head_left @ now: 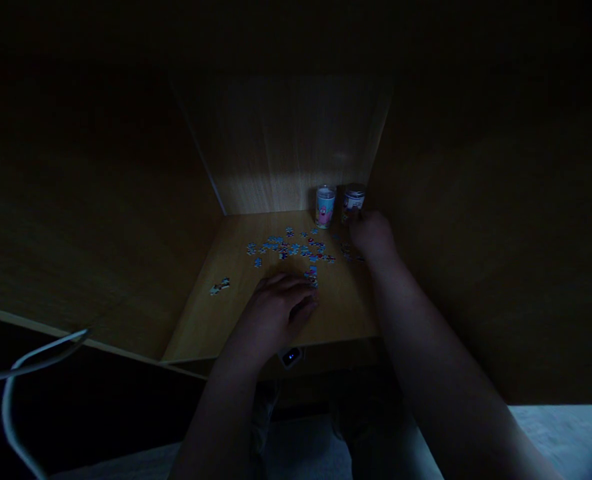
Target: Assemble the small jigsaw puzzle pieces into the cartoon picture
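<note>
My left hand [287,301] lies low over the wooden surface, its thumb apart from its fingers. Its fingertips touch or almost touch a small group of joined puzzle pieces [311,272]. Further right, my right hand [373,235] is in front of a metal-lidded can [355,197] printed with pictures. Its fingers are curled together; whatever they hold, if anything, is hidden in the dark. Many loose jigsaw pieces [295,249] are spread beyond my left hand, and several more [346,250] lie beneath my right hand.
A light blue can with a pink figure [325,208] stands by the back panel. Two or so pieces [220,287] lie apart at left. Dark wooden walls enclose the surface [201,330] on both sides. A small lit device [291,357] shows below its front edge; white cable [8,407] hangs lower left.
</note>
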Demonstrator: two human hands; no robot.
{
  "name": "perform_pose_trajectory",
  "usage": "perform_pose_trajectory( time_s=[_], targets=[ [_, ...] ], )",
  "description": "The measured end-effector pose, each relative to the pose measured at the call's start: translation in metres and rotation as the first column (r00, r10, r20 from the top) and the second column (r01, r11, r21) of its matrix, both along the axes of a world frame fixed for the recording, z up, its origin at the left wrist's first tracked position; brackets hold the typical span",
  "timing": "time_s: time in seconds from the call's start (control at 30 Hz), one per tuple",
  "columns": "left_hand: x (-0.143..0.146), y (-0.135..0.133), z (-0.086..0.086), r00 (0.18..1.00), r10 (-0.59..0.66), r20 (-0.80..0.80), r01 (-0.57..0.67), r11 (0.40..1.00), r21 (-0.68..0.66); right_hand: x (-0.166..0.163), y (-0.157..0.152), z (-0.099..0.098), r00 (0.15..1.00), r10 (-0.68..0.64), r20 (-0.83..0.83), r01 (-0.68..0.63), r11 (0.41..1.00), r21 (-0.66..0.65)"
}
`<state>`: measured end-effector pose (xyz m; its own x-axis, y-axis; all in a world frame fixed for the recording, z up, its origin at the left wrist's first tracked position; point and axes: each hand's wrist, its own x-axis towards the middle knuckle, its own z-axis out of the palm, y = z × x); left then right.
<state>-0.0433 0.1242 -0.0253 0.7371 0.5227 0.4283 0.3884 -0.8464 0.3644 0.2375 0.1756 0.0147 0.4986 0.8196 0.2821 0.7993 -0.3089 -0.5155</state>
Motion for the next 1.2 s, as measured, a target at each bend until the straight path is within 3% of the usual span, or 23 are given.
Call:
perform_pose_trajectory(
  time_s=[0.13, 0.27, 0.43, 0.6, 0.73, 0.9, 1.07, 1.2],
  targets=[
    [0.000, 0.000, 0.002, 0.998, 0.011, 0.054, -0.011, 1.000, -0.006, -0.006, -0.018, 0.016, 0.998, -0.025, 0.065, 0.027, 0.999, -0.021],
    [-0.001, 0.001, 0.002, 0.995, 0.015, 0.101, -0.013, 1.000, -0.019, -0.008, -0.056, 0.030, 0.984, -0.130, 0.121, 0.131, 0.991, -0.006],
    [-0.003, 0.004, 0.000, 0.993, 0.075, 0.094, -0.075, 0.997, -0.005, -0.024, -0.105, 0.014, 0.984, -0.149, 0.102, 0.143, 0.987, 0.068],
    [-0.006, 0.008, -0.003, 0.980, 0.174, 0.095, -0.174, 0.985, -0.012, -0.048, -0.121, -0.021, 0.987, 0.099, 0.125, -0.126, 0.966, 0.226],
    [-0.007, 0.009, -0.003, 0.975, 0.202, 0.094, -0.200, 0.979, -0.032, -0.064, -0.118, -0.042, 0.885, 0.442, 0.146, -0.464, 0.863, 0.199],
    [-0.007, 0.006, 0.000, 0.968, 0.220, 0.118, -0.215, 0.975, -0.053, -0.065, -0.111, -0.052, 0.856, 0.511, 0.078, -0.515, 0.828, 0.221],
    [-0.008, 0.005, -0.003, 0.978, 0.167, 0.128, -0.156, 0.984, -0.087, -0.063, -0.110, -0.054, 0.797, 0.596, 0.099, -0.602, 0.767, 0.224],
    [-0.007, 0.004, -0.005, 0.980, 0.157, 0.119, -0.147, 0.985, -0.094, -0.063, -0.109, -0.056, 0.783, 0.610, 0.123, -0.621, 0.754, 0.214]
  ],
)
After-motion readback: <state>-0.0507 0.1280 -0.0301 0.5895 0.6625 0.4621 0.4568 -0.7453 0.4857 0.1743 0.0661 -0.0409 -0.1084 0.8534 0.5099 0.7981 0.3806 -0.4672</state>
